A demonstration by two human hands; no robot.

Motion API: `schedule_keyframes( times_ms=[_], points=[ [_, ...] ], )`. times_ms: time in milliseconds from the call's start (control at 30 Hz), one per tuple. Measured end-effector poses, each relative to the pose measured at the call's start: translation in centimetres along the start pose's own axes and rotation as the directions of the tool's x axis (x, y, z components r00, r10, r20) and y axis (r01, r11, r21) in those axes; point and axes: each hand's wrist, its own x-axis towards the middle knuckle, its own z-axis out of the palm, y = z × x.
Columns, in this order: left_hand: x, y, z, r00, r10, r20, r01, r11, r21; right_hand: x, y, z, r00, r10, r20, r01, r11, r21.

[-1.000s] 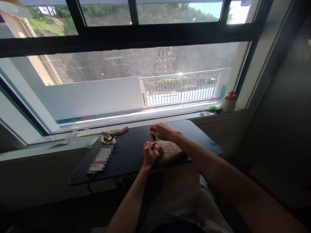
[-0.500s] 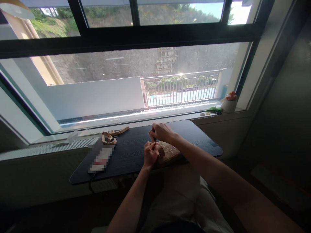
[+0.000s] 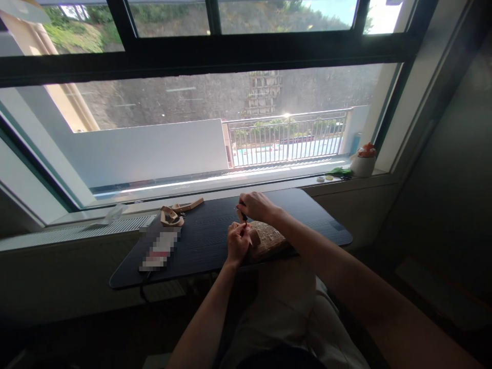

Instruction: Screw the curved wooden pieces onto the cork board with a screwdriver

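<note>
Right grip (image 3: 241, 206) closed on a dark tool (image 3: 244, 217); left grip (image 3: 238, 242) clasping the wooden piece (image 3: 254, 237) just below, at the board (image 3: 271, 243) (tool tip obscured). Risk: overpressing could skid the tool into the left grip.

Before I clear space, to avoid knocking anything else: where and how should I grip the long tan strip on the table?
Probably pinch the long tan strip by its right end, coming from the right: that end juts out freely, while curved tan pieces crowd the left one.
</note>
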Motion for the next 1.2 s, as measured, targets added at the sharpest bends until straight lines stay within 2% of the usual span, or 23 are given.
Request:
schedule_keyframes(
  times_ms=[200,467,633,700,767,833,900,967,1067,1200],
  points=[
    [0.0,-0.1,0.0,1.0,0.004,-0.002,-0.004,1.0,-0.008,0.4,-0.4,0.0,0.999,0.038,0.001,-0.038,0.999,-0.001],
    [0.0,0.1,0.0,1.0,-0.001,0.001,0.001,1.0,0.0,0.5,0.5,-1.4,0.99,-0.134,0.049,0.131,0.99,0.057],
    [0.0,0.3,-0.1,1.0,-0.016,0.008,0.016,1.0,-0.011,0.6,0.7,-0.6,0.998,-0.055,0.038,0.053,0.997,0.048],
    [0.1,0.4,-0.3,0.998,-0.057,0.01,0.058,0.996,-0.068,0.5,0.8,-0.3,0.999,-0.001,0.032,0.0,0.999,0.032],
    [0.1,0.5,-0.5,0.986,-0.166,0.001,0.164,0.971,-0.175,0.4,0.9,-0.1,0.999,0.042,0.029,-0.043,0.999,0.019],
    [0.2,0.6,-0.7,0.946,-0.323,-0.022,0.302,0.905,-0.299,0.3,0.9,-0.1,0.997,0.061,0.037,-0.061,0.998,0.014],
    [0.4,0.6,-0.9,0.9,-0.435,-0.036,0.386,0.833,-0.397,0.1,0.9,-0.2,0.997,0.052,0.053,-0.053,0.998,0.017],
    [0.5,0.7,-1.0,0.888,-0.459,-0.016,0.403,0.795,-0.453,-0.1,0.8,-0.3,0.997,0.018,0.075,-0.02,1.0,0.025],
    [0.6,0.7,-1.0,0.902,-0.426,0.075,0.407,0.78,-0.476,-0.5,0.8,-0.1,0.995,-0.024,0.098,0.021,0.999,0.031],
    [0.6,0.2,-0.7,0.903,-0.408,0.135,0.42,0.77,-0.479,-0.7,1.1,1.0,0.996,0.034,0.083,-0.034,0.999,0.005]
  ],
)
